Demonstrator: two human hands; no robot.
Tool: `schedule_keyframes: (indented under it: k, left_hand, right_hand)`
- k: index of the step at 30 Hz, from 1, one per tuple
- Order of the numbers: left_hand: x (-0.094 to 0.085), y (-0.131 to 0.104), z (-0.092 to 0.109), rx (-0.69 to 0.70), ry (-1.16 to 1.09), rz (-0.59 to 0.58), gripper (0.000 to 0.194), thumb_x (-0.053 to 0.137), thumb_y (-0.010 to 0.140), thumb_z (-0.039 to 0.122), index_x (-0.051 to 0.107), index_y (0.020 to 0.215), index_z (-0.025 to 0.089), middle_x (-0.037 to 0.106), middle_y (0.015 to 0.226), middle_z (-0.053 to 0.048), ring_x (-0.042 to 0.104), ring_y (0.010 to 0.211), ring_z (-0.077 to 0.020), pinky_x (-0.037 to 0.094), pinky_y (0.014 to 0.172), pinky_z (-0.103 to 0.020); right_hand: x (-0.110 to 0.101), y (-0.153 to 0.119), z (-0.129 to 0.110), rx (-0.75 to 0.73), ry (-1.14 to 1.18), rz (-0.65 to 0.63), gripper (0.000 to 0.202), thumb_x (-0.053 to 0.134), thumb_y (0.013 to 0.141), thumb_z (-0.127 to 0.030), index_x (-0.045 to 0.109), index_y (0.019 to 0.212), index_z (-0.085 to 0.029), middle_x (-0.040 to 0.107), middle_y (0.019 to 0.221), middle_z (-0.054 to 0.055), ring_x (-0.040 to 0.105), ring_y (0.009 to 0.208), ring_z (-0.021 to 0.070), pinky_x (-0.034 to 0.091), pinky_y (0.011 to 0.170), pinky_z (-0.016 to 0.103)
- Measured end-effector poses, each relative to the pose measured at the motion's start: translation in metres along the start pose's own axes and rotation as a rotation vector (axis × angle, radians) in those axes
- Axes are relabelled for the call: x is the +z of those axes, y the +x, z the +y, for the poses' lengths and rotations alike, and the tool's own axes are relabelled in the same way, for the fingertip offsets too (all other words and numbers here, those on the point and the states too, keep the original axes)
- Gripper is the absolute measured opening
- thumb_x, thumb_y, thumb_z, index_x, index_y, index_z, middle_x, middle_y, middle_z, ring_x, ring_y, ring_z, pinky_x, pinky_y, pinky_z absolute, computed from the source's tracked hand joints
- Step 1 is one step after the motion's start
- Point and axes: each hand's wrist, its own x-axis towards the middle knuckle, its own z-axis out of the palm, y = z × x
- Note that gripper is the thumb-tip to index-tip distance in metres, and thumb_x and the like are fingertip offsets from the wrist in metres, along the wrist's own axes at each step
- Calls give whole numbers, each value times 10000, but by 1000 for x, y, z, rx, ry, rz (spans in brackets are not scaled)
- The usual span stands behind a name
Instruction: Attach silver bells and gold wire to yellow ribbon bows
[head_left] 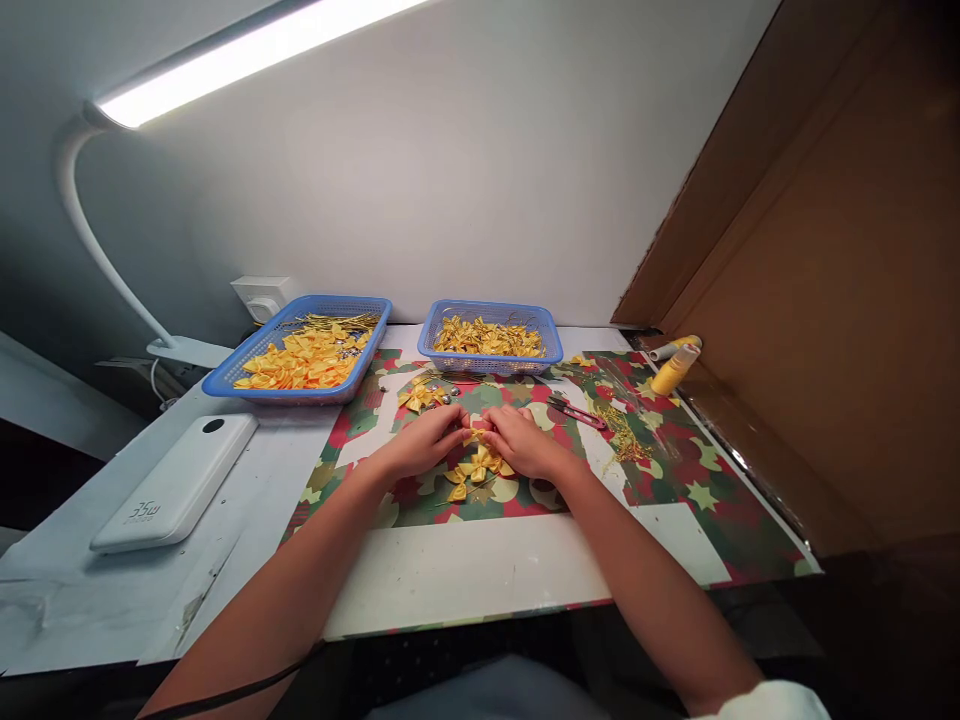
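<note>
My left hand (429, 440) and my right hand (521, 442) meet over the patterned mat, fingertips pinched together on a small yellow ribbon bow (475, 436). Fingers cover most of that bow. Just below them, several finished-looking yellow satin bows (480, 463) lie on the mat, one with a thin stem sticking out. Beyond my left hand sits another little group of yellow bows (417, 394) beside some silver bells (448, 398). To the right of my right hand lies a pink and black cutter (576, 411).
A blue basket (217, 384) of yellow bows and gold ties stands back left; another blue basket (556, 352) holds gold-tied bows. Gold wire trimmings (628, 436) and a yellow bottle (675, 370) are at right. A white power bank (176, 485) lies left, under a lamp (247, 65).
</note>
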Motion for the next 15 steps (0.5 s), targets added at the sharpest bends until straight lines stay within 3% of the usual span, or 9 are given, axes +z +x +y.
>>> schedule_keyframes:
  k: [5, 7, 9, 11, 13, 15]
  left_hand:
    - [4, 1, -2, 13, 19, 20, 176, 445, 888, 346, 527, 827, 202, 562, 691, 17, 490, 608, -148, 392, 565, -257]
    - [2, 3, -4, 22, 48, 70, 163, 459, 880, 341, 532, 830, 204, 581, 724, 8, 509, 640, -154, 404, 589, -261]
    - [-5, 3, -9, 2, 81, 180, 142, 469, 872, 328, 525, 829, 205, 598, 772, -10, 526, 689, -169, 407, 620, -275]
    - [-16, 3, -15, -59, 154, 366, 115, 469, 865, 301, 512, 820, 204, 609, 814, -38, 533, 736, -193, 395, 650, -300]
    - [-27, 1, -21, -161, 293, 544, 84, 485, 852, 272, 517, 811, 205, 625, 830, -60, 541, 770, -221, 377, 668, -325]
    - [-33, -2, -26, -260, 442, 587, 70, 505, 842, 257, 538, 804, 207, 650, 826, -69, 556, 803, -251, 370, 683, -345]
  right_hand:
    - [4, 1, 3, -3, 34, 11, 133, 395, 961, -230, 487, 867, -209, 611, 941, 45, 526, 907, 200, 346, 856, 359]
    - [4, 1, 4, -2, 75, 72, 91, 432, 945, -225, 501, 888, -208, 620, 943, 36, 531, 915, 194, 338, 868, 358]
    - [2, 1, 5, 6, 133, 172, 49, 484, 923, -236, 518, 942, -206, 626, 971, 34, 534, 935, 188, 335, 874, 353]
    - [0, 0, 5, 4, 167, 224, 103, 536, 899, -267, 541, 981, -204, 632, 997, 36, 533, 958, 189, 331, 874, 353]
    - [-2, -2, 6, -11, 158, 170, 122, 606, 855, -302, 583, 927, -206, 644, 956, 29, 530, 958, 198, 320, 870, 362]
    - [-1, -3, 6, -35, 139, 71, 116, 670, 799, -305, 611, 802, -204, 647, 881, 16, 525, 945, 206, 308, 865, 373]
